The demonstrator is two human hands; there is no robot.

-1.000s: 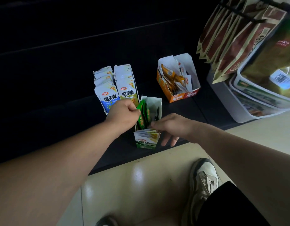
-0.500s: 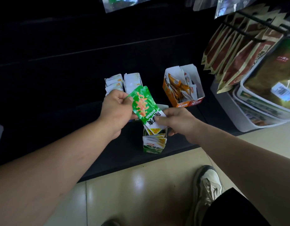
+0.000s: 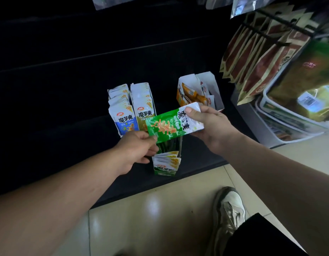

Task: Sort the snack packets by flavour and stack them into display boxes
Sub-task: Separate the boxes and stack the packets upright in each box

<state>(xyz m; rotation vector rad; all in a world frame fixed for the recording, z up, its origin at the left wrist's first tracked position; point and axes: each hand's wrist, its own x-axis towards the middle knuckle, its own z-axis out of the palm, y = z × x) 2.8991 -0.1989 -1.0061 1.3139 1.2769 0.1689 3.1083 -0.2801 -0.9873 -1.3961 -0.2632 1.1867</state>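
Dark shelving [image 3: 63, 141] carries the boxes. Just above the green display box [image 3: 166, 168], a green packet [image 3: 164, 126] lies crosswise, its long axis running left to right. The left hand [image 3: 136, 150] pinches its green end and the right hand [image 3: 211, 128] grips its white end. It probably has to turn upright before it will drop in.

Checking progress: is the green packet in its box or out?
Out. The green packet is held above the green box, left hand and right hand gripping its ends.
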